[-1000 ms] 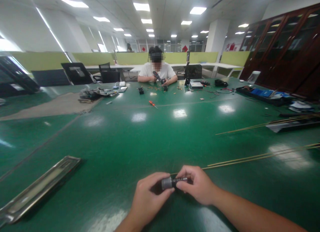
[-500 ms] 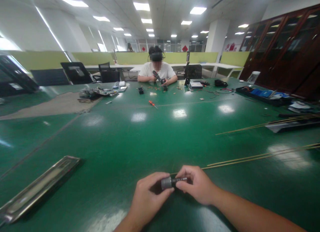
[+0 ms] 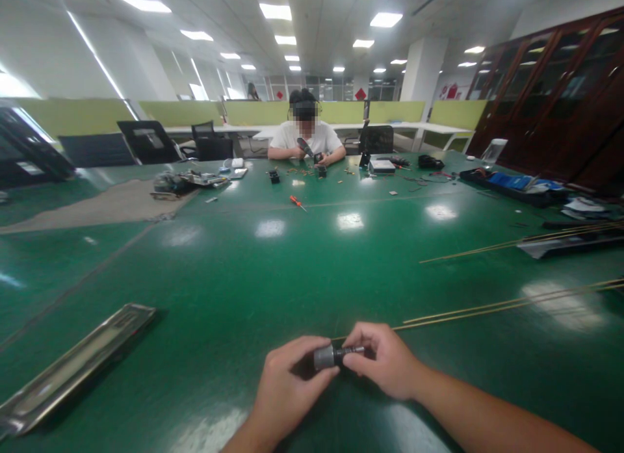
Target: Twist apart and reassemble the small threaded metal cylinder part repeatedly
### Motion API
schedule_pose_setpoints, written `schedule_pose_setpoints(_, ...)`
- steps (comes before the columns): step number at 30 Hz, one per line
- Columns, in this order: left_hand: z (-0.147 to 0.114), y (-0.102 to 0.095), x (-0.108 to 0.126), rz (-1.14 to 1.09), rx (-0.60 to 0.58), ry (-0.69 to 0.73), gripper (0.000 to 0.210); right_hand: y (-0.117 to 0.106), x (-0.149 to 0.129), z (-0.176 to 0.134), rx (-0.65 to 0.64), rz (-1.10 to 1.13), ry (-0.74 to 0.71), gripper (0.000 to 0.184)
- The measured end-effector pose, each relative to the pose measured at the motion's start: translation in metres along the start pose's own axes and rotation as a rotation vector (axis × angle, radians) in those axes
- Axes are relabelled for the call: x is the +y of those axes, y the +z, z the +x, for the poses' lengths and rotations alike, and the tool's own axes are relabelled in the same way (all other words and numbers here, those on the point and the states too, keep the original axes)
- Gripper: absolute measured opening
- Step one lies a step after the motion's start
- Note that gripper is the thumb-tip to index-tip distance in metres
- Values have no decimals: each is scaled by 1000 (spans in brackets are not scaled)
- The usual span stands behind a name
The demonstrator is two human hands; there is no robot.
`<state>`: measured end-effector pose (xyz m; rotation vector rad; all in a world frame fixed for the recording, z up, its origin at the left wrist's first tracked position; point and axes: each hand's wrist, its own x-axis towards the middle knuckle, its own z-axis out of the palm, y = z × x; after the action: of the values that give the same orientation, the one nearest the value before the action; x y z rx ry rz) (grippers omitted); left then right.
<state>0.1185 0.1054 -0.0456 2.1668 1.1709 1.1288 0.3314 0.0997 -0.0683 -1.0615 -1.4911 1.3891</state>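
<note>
Near the table's front edge, a small cylindrical part [image 3: 324, 357] lies sideways between my hands. Its left end is a wide grey cylinder; a narrower black section and a thin metal shaft run to the right. My left hand [image 3: 294, 375] grips the grey cylinder between thumb and fingers. The thumb and fingers of my right hand [image 3: 377, 359] pinch the black section and shaft, partly covering them. Thin brass-coloured rods [image 3: 468, 312] stretch from the right toward my right hand, and one passes behind it.
On the green table [image 3: 234, 271], a long metal tray [image 3: 80, 365] lies at left. A red screwdriver [image 3: 296, 201] rests farther off. Opposite sits a person [image 3: 312, 138] holding a dark tool. More rods [image 3: 487, 248] and a black tray of blue items [image 3: 511, 182] are at right.
</note>
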Motion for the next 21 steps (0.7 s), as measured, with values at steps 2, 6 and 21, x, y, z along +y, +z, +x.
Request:
schedule_pose_setpoints(2, 0, -1, 1, 1, -1, -3, 29, 0, 0, 0, 7, -4, -4, 12)
schedule_pose_setpoints(6, 1, -1, 3, 1, 3, -7, 29, 0, -2, -1, 8, -7, 0, 12)
schedule_pose_setpoints(21, 1, 0, 1, 11, 17, -1, 29, 0, -4, 0, 8, 14, 4, 12)
